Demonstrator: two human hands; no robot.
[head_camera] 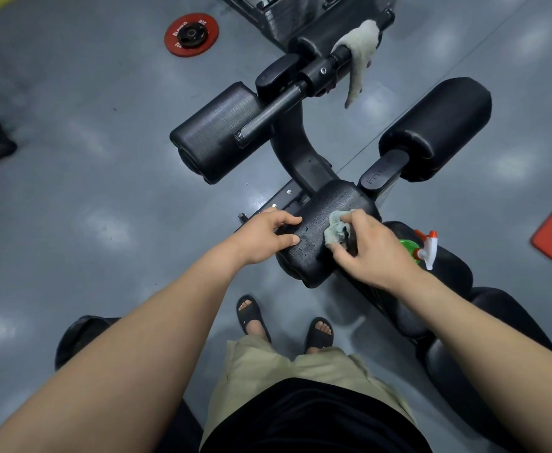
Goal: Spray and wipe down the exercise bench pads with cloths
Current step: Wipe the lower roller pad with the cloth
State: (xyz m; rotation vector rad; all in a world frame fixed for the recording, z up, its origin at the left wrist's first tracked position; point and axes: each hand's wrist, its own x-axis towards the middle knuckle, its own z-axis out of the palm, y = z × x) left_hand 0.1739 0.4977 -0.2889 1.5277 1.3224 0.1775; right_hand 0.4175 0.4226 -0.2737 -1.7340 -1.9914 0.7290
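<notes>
The bench (300,152) fills the middle of the view, a black frame standing on the grey floor (72,158) and carrying several pads. Largest are two rollers beyond the near pad: the left roller (212,132) looks streaked and dull, and the right roller (438,125) looks smooth, though whether either has been cleaned cannot be told. The near pad (327,230) sits closest to the person and shows scattered wet droplets on its top, so by this view it has been sprayed and the wiping is under way, not finished. More padding continues to the right of the near pad, partly behind the right forearm, and its state is unclear. The left hand (265,237) rests on the near pad's left edge, fingers curled loosely over it as if steadying it, holding nothing else. The right hand (369,246) presses a bunched grey cloth (338,228) onto the pad top, fingers closed around it. A second, white cloth (359,53) hangs from the frame's bar far beyond the near pad, unused now. The spray bottle (423,248) lies just right of the near pad, set down.
</notes>
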